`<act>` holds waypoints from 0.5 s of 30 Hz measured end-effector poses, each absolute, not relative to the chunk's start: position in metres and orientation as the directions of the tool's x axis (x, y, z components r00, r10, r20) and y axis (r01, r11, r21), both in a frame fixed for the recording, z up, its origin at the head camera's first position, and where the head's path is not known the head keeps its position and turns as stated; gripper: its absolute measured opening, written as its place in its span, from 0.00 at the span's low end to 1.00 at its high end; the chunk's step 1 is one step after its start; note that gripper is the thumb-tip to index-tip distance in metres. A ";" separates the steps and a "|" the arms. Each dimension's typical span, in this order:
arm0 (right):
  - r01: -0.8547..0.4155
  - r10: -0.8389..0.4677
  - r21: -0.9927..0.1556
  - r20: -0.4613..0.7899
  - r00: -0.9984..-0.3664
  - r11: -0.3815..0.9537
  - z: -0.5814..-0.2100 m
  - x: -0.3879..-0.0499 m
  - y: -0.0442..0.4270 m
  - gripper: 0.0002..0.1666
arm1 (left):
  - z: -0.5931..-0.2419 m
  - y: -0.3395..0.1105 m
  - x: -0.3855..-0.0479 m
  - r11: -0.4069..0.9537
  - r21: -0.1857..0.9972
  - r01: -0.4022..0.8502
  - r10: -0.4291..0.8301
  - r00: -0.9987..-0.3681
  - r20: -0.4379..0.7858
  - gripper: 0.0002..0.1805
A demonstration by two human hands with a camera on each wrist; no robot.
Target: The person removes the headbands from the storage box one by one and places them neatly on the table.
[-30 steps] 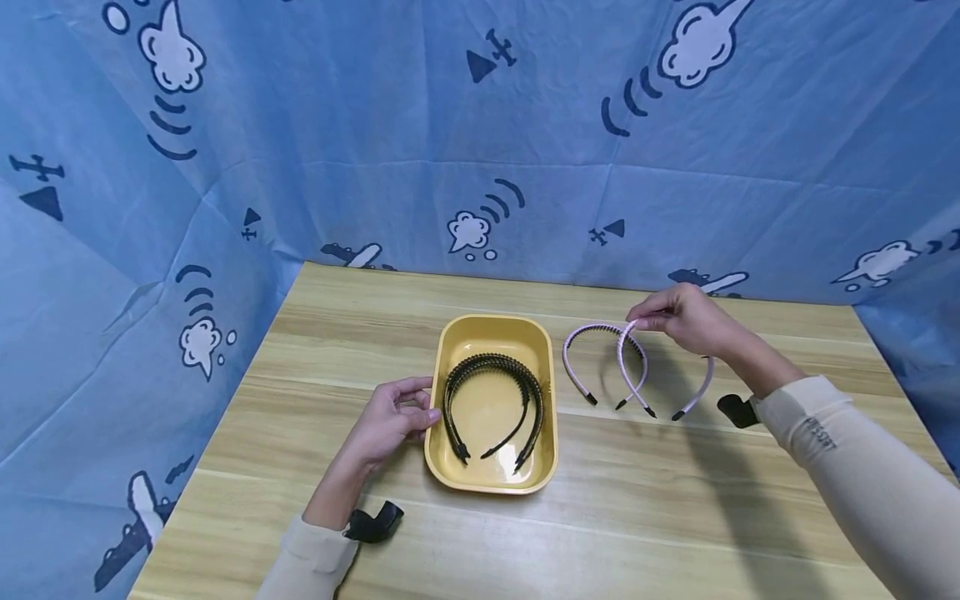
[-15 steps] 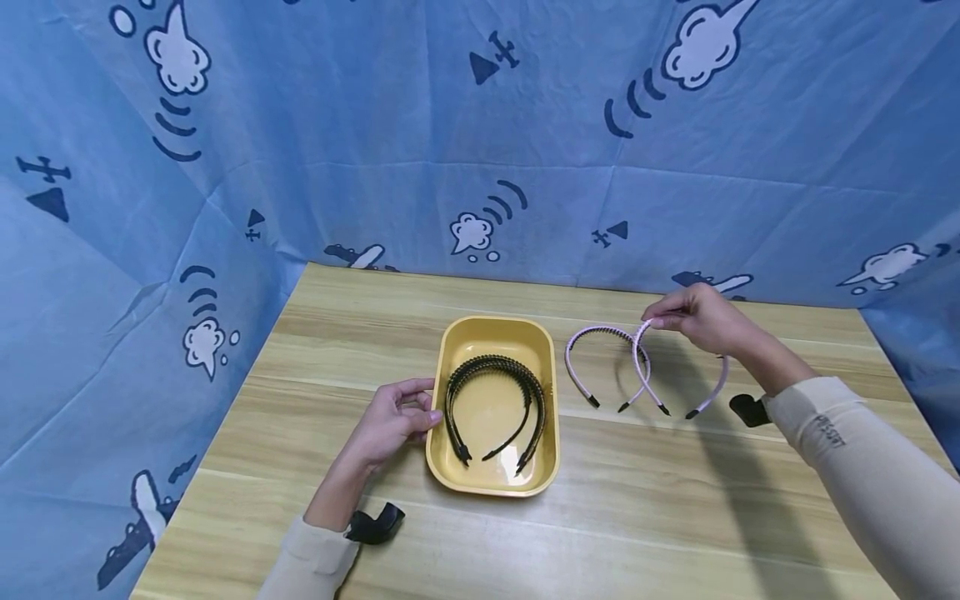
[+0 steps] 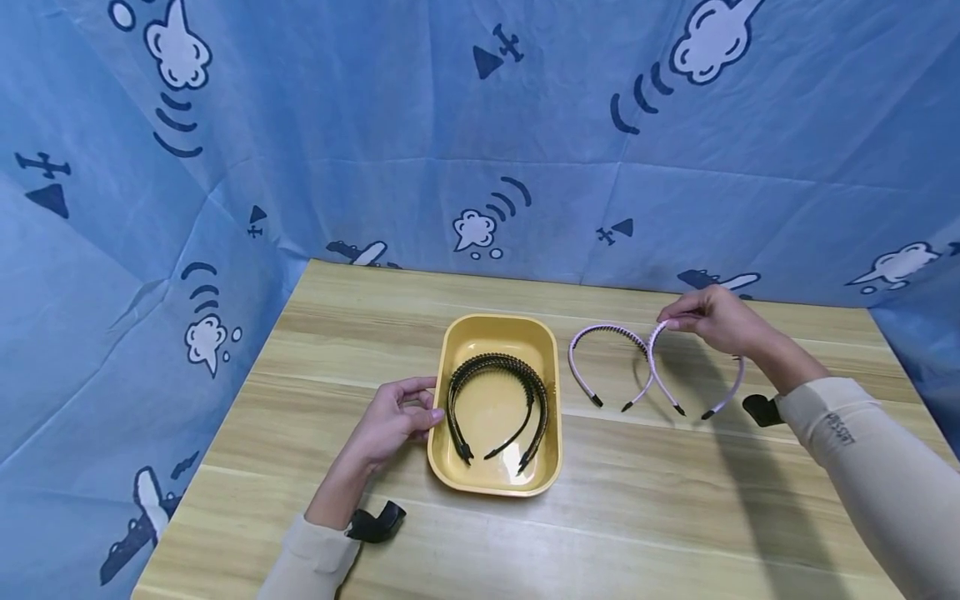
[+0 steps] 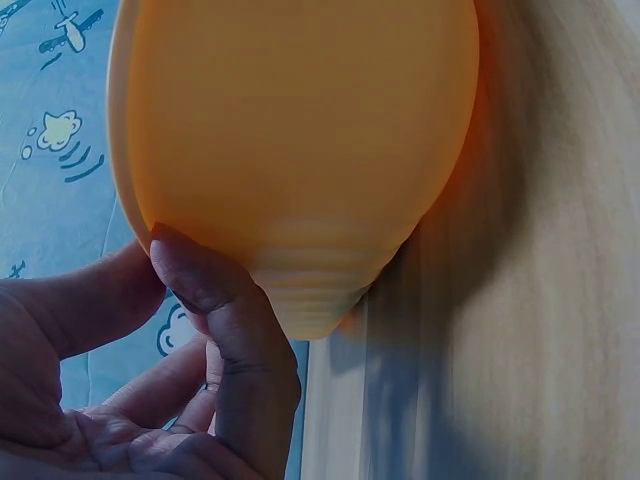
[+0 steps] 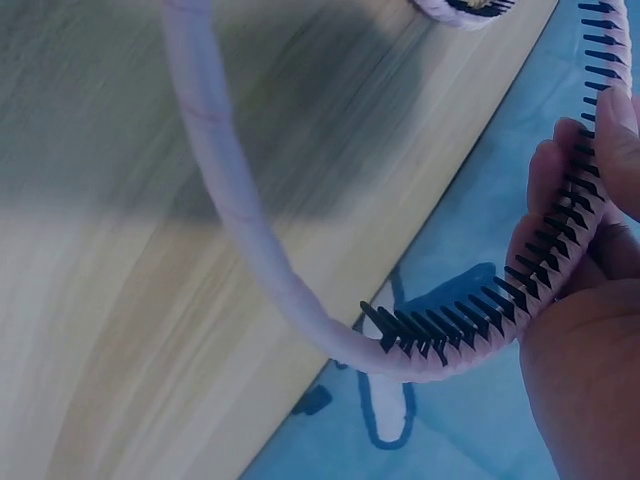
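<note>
Appears to be at the positioning step (lowering or lifting, cannot tell which), with a pink headband in the right hand, right of the yellow tray and beside a second pink headband. Probably calls next for keeping both tips level and clear of that neighbour. Reaches over the far side of the table, pinching the band's top between thumb and fingers. With the left hand, pinches the tray's left wall, with black headbands inside.
</note>
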State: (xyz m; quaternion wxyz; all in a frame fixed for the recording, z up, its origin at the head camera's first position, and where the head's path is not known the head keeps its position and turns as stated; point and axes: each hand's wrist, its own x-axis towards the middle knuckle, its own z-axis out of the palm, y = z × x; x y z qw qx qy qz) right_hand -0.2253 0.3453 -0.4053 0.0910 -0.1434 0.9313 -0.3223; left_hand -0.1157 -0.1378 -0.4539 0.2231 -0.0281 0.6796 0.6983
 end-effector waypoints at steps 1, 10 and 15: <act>-0.209 -0.327 -0.628 -0.076 -0.942 0.749 -0.406 -0.226 0.346 0.10 | -0.454 -0.138 -0.116 0.026 0.936 -0.350 0.274 -0.898 -0.343 0.34; -0.233 -0.334 -0.624 -0.048 -0.941 0.746 -0.416 -0.230 0.356 0.08 | -0.453 -0.138 -0.116 0.029 0.935 -0.354 0.278 -0.895 -0.347 0.34; -0.233 -0.332 -0.618 -0.048 -0.942 0.751 -0.422 -0.233 0.363 0.08 | -0.453 -0.139 -0.116 0.032 0.934 -0.355 0.276 -0.895 -0.349 0.34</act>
